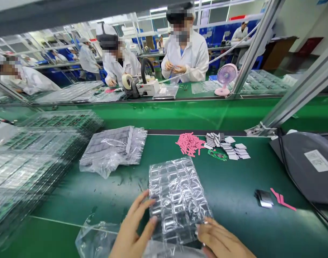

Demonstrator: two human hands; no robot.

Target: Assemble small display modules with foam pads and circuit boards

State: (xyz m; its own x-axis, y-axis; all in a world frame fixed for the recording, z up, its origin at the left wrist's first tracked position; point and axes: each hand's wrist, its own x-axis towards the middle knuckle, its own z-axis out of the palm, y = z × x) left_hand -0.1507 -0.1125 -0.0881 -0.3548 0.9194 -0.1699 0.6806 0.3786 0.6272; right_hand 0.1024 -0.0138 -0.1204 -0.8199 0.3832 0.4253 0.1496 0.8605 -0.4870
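A clear plastic-wrapped sheet [177,193] with rows of square pockets lies at a slant in front of me, glossy with reflections. My left hand [135,224] is at its left edge, fingers apart, fingertips and thumb touching the border. At the lower right corner, my right hand [219,238] has its fingers bent and closed on the sheet's edge. Under and beside my left hand spreads a crumpled clear plastic bag [99,238]. Part of the sheet's near edge is hard to make out against the plastic beneath it.
Clear trays [40,157] are stacked at left, beside a bagged stack of sheets [114,147]. Pink strips [190,143], white-and-black pieces [229,147] and a small circuit board [217,154] lie behind. Dark squares [264,198] and a grey bag [306,165] are right. Co-workers sit across.
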